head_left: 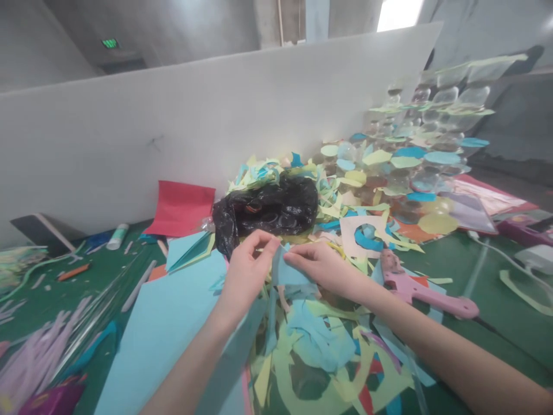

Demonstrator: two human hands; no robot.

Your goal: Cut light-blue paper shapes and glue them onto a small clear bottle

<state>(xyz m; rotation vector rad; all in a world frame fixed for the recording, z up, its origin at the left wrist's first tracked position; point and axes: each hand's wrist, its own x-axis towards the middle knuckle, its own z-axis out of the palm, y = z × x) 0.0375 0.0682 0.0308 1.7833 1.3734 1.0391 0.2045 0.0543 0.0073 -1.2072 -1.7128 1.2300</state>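
Fingertips hide the upper edge of one light-blue paper piece (294, 275), pinched mid-view by both left hand (250, 262) and right hand (326, 268). The overlapping paper scraps (322, 340) at six o'clock are too tangled to count. One black plastic bag (289, 202), its contents unclear, lies at twelve; one pink glue gun (432, 297), cord cut off, at three; one red sheet (184, 208) at ten.

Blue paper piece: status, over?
Left hand and right hand both pinching blue paper piece. Paper scraps cluttered underneath. Glue gun lying off to the right.
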